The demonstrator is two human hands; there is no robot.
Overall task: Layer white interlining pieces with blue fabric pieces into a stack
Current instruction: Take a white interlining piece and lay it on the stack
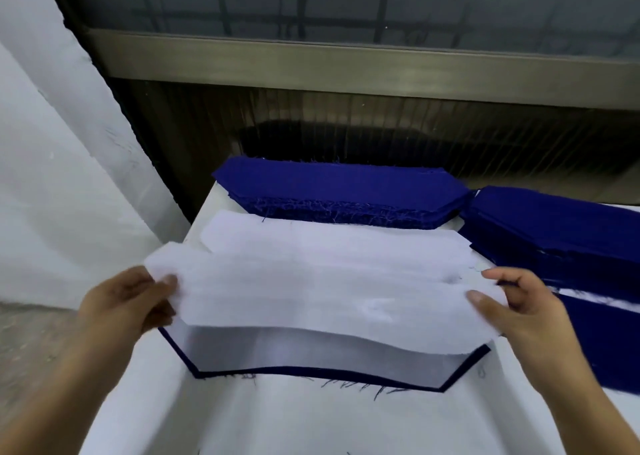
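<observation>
Left hand (131,298): pinches the left tip of the thin white hexagonal interlining piece (311,298), held just above the blue-edged fabric stack (311,357). Right hand (519,302): pinches the right tip. Best lowered level, angled ends matched under each grip.

On the white table (311,420) are laid a blue fabric stack (339,184), a second blue pile (554,233), white interlining pieces (329,243) and a layered stack (311,357).
</observation>
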